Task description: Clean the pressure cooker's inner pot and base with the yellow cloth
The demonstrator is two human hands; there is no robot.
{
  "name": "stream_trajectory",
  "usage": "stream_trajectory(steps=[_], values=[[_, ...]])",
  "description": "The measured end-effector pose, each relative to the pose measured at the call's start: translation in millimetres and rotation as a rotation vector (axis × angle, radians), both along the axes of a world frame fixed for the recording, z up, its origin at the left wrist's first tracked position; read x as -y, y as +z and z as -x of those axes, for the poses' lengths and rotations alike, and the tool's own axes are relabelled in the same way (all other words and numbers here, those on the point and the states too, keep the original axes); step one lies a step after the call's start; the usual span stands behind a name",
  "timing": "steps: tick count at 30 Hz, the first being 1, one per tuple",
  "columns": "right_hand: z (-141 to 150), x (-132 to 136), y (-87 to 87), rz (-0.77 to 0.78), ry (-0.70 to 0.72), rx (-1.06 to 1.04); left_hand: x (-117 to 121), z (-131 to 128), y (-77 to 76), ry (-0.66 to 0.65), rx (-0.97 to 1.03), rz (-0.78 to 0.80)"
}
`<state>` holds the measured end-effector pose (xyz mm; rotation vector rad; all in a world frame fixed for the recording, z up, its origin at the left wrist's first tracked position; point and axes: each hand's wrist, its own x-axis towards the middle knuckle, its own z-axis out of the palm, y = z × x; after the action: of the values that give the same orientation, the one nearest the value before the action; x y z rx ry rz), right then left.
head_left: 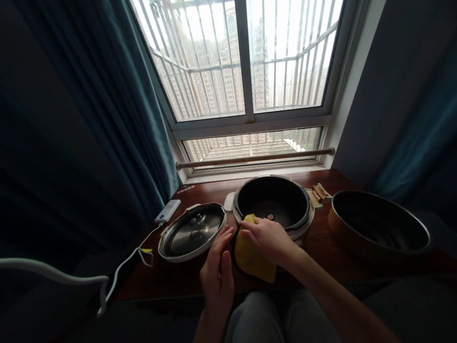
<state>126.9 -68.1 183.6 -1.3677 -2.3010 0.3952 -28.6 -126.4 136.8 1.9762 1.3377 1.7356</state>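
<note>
My right hand (266, 238) presses a yellow cloth (255, 262) against the near left rim of an electric cooker base (274, 197). The cloth hangs down over the cooker's outer side. Inside the dark, round cavity a small round part shows at the bottom. My left hand (218, 267) is held just left of the cloth with its fingers stretched out, nothing in it. Beyond its fingertips lies the cooker's round lid (193, 232), inner metal side up. To the right stands the inner pot (378, 224), dark inside and golden brown outside.
A white box-shaped device (167, 211) with a white cable (124, 259) lies at the left edge of the wooden table (207, 193). Behind the table is a barred window with a wooden rail (257, 159). A blue curtain (143, 124) hangs at left.
</note>
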Motion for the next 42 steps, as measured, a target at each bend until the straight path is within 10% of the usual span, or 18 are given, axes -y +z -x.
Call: stream_trajectory(steps=[11,18,26,34,42], values=[[-52,-5,-31.2,-0.197,-0.390,-0.369,-32,-83,-24.2,0.053,-0.586,0.013],[-68,-2,-62.7,-0.393,-0.219,-0.308,-58,-37,-16.2,-0.061,-0.555,0.079],[-65,-7,-73.5,-0.500,-0.230,-0.225,-141,25,4.6,-0.203,-0.594,0.236],[-64,-11,-79.1,-0.652,-0.221,-0.283,-232,1,15.4,-0.460,-0.809,0.464],[-63,-12,-80.1,-0.663,-0.216,-0.283,-272,-25,27.2,-0.626,-0.567,0.491]])
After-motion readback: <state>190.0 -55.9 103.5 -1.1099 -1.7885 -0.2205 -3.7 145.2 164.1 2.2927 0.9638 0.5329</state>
